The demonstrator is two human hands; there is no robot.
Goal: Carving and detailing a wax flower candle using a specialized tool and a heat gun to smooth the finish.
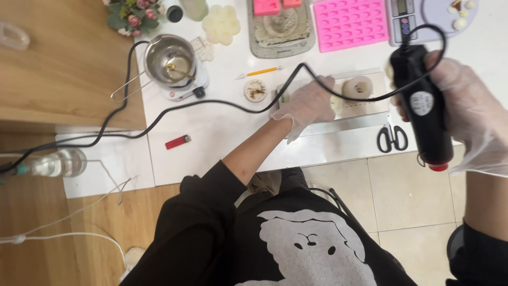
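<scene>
Gripping a black heat gun (423, 114) in the gloved right hand (468, 114), raised clear above the white table (222, 132), while the gloved left hand (307, 106) is resting spread, steadying a tray (365, 108) of round wax pieces (358, 87).

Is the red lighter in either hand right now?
No. The red lighter lies alone on the white table, apart from the left hand and right hand.

Pink silicone mould (351, 24), black scissors (392, 139), red lighter (178, 141), steel pot on small hotplate (170, 60), digital scale (423, 16)
</scene>
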